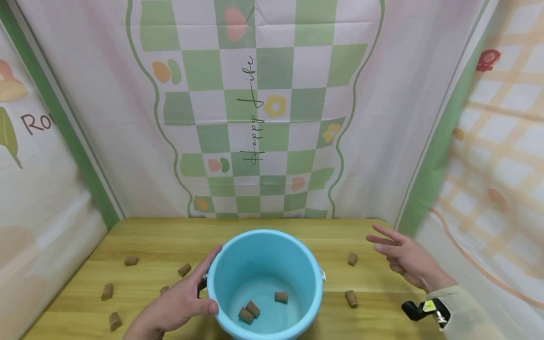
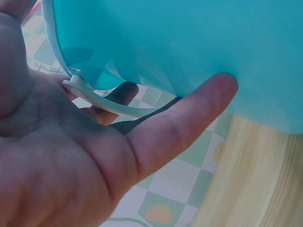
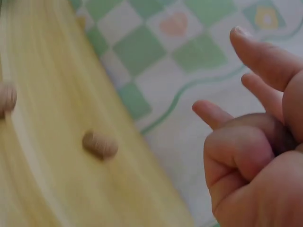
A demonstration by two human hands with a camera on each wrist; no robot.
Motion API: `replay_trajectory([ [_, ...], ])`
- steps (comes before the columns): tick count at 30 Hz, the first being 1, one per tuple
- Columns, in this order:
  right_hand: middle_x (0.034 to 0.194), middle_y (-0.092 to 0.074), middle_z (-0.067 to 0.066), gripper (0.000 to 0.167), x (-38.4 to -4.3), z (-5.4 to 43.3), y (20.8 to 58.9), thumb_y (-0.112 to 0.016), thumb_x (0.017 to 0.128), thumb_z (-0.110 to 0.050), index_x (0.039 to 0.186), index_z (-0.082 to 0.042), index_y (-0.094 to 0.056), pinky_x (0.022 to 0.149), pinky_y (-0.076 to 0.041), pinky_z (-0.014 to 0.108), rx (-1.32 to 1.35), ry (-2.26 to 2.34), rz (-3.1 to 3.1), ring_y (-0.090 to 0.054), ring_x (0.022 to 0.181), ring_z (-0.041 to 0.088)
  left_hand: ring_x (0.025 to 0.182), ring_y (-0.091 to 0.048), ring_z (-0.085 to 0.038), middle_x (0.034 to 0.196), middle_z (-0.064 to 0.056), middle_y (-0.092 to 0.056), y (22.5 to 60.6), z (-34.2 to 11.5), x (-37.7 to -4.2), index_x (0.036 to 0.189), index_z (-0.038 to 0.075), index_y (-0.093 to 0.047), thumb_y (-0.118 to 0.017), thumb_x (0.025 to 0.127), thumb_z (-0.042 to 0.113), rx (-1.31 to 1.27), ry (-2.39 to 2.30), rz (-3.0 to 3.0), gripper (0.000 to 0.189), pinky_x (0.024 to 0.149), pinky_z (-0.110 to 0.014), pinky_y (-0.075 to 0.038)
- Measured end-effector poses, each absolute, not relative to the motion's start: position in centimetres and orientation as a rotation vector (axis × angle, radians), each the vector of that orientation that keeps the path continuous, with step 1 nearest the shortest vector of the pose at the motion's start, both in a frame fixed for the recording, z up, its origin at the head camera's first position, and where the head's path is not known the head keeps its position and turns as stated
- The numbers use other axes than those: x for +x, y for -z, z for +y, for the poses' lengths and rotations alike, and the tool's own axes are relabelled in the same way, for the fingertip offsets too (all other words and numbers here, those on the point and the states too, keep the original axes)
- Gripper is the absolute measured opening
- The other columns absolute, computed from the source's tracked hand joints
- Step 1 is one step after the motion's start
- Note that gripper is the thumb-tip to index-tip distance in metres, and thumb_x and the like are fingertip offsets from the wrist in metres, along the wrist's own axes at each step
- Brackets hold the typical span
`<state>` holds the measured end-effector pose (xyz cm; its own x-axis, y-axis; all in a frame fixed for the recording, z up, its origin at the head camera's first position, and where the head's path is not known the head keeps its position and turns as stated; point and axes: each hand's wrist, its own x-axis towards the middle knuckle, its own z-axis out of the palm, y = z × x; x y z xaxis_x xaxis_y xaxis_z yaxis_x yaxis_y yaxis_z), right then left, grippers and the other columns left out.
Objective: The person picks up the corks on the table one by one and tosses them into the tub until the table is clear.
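Wood-patterned counter (image 1: 170, 236): carries every item under inspection. On its near part stands a light-blue bucket (image 1: 265, 252), upright, mouth uncovered, placed between the person's two grips. A pale handle (image 2: 123, 109) is folded down against the bucket's outside.

Left grip (image 1: 180, 302): digits spread against the bucket's outer wall and rim, steadying it, as I judge. Recommended: maintain light, even pressure, so that the bucket neither tips nor slides.

Right grip (image 1: 412, 264): raised over the counter's right side, some fingers extended and others bent, with nothing visible in it. For a sound pick-up, I advise pinching one piece across its barrel with thumb and fingertip, and releasing it low inside the rim to limit bouncing.

Brown corks, smallest items: three lie on the bucket's floor, two touching and one (image 1: 281, 297) apart to the right. Judged fill: slight, ample room remaining. Loose on the counter I count five to the bucket's left, one partly hidden behind the left grip, and two to its right, nearest the right grip.
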<state>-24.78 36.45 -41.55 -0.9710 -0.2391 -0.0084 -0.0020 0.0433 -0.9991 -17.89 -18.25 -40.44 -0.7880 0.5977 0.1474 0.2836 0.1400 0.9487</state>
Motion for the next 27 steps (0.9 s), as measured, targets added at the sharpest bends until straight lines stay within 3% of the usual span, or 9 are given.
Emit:
replay_trajectory([
  [7,0.120,-0.062,-0.016,0.083,-25.5,38.9,44.8,-0.063,0.099,-0.010,0.158,-0.003,-0.005,0.043,-0.033,0.017,-0.109,2.067,2.156,-0.033,0.049,0.000,0.136,-0.032,-0.049,0.160,-0.015,-0.022,40.4,-18.2,-18.0,0.161,0.032,-0.008,-0.073,0.092,0.040,0.864,-1.701,2.149,0.095,0.099,-0.063,-0.035],
  [14,0.140,-0.049,0.013,0.080,-26.0,40.1,47.2,-0.065,0.096,-0.005,0.156,-0.001,-0.012,0.045,-0.035,0.018,0.080,2.066,2.209,-0.036,0.051,0.000,0.136,-0.031,-0.048,0.161,-0.015,-0.021,40.4,-18.3,-18.0,0.161,0.033,-0.008,-0.073,0.092,0.040,0.854,-1.703,2.146,0.095,0.100,-0.062,-0.034],
  [24,0.155,-0.010,0.034,0.078,-26.8,39.8,49.6,-0.060,0.097,0.001,0.155,0.002,-0.008,0.046,-0.034,0.016,0.108,2.076,2.061,-0.036,0.054,-0.001,0.136,-0.032,-0.048,0.160,-0.015,-0.022,40.5,-18.3,-18.0,0.161,0.034,-0.008,-0.073,0.092,0.040,0.819,-1.688,2.158,0.095,0.100,-0.061,-0.035],
  [27,0.156,-0.009,0.035,0.079,-27.0,39.5,49.7,-0.060,0.097,0.000,0.156,0.003,-0.008,0.046,-0.034,0.016,0.110,2.070,2.085,-0.035,0.053,-0.001,0.136,-0.033,-0.048,0.160,-0.015,-0.023,40.5,-18.3,-18.0,0.161,0.035,-0.008,-0.073,0.092,0.039,0.809,-1.685,2.158,0.095,0.100,-0.061,-0.036],
])
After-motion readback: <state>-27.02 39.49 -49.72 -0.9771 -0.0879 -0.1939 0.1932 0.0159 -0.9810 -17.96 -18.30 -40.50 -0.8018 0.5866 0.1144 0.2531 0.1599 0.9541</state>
